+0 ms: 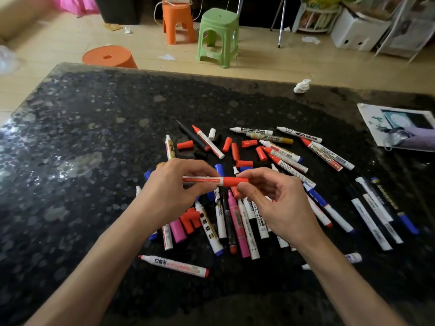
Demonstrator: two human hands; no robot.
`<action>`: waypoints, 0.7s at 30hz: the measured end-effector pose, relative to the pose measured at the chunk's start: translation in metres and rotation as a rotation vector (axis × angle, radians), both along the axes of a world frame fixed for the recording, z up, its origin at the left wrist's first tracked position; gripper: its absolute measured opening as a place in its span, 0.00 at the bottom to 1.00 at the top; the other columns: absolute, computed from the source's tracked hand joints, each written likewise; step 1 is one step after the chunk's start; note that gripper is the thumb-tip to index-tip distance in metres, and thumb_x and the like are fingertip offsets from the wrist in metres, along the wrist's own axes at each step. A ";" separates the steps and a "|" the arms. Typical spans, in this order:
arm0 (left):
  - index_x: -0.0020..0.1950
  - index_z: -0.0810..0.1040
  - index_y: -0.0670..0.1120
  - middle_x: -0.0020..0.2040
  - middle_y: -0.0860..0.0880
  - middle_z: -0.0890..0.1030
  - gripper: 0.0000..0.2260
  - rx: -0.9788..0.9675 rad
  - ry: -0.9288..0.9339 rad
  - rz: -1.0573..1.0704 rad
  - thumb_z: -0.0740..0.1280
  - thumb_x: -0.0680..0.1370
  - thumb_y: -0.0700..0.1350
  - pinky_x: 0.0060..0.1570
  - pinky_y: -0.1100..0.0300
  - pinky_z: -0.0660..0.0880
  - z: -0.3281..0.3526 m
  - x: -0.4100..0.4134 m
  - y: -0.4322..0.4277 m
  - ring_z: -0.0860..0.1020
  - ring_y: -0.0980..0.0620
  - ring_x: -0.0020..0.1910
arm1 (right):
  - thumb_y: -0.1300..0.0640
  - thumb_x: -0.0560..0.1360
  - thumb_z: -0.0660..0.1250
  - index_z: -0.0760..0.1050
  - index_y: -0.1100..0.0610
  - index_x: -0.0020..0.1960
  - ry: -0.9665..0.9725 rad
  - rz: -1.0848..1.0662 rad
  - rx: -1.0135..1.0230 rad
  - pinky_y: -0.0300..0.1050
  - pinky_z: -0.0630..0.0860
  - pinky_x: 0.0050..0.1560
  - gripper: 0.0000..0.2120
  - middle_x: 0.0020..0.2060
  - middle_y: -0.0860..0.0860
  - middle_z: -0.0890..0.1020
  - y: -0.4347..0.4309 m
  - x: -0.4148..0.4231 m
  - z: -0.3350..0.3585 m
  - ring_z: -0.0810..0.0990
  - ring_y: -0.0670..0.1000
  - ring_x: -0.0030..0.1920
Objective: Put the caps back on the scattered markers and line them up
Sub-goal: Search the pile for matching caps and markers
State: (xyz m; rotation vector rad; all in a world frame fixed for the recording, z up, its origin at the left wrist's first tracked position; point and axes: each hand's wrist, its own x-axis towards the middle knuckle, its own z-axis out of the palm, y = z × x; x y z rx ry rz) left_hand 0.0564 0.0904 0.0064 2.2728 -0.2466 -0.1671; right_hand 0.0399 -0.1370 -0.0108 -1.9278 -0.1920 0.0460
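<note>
Fingers of my left hand are clamped on the white barrel of a marker, and my right hand pinches its red cap, both held just above the pile on the worktop. The cap looks seated, but I cannot tell whether it is pressed fully home. If not, it may slip off when I lay the marker down. Beyond the pile lie loose red caps among bare-tipped markers, and a careless wrist could roll them or smear ink. Right of the pile, a row of markers lies roughly side by side, and nudging it would undo that order
</note>
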 end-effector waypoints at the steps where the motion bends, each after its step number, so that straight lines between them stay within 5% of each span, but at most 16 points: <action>1: 0.51 0.85 0.59 0.45 0.62 0.85 0.04 -0.012 -0.003 -0.004 0.73 0.78 0.52 0.54 0.56 0.78 0.001 0.000 -0.001 0.82 0.61 0.49 | 0.58 0.78 0.74 0.84 0.53 0.57 -0.001 0.002 0.009 0.48 0.84 0.55 0.08 0.45 0.46 0.88 -0.001 0.001 0.001 0.88 0.47 0.48; 12: 0.52 0.87 0.57 0.43 0.62 0.86 0.05 -0.074 -0.049 0.008 0.74 0.78 0.49 0.48 0.66 0.78 0.000 -0.005 -0.014 0.83 0.64 0.46 | 0.56 0.79 0.73 0.85 0.52 0.56 -0.006 0.023 0.040 0.52 0.84 0.56 0.07 0.46 0.46 0.88 0.001 -0.002 0.001 0.87 0.49 0.50; 21: 0.51 0.87 0.56 0.43 0.62 0.86 0.05 -0.084 -0.059 0.006 0.75 0.77 0.47 0.53 0.55 0.81 -0.003 -0.006 -0.018 0.83 0.63 0.47 | 0.56 0.78 0.73 0.85 0.54 0.57 0.037 0.024 0.057 0.51 0.84 0.55 0.08 0.46 0.47 0.88 -0.001 -0.003 -0.001 0.88 0.49 0.49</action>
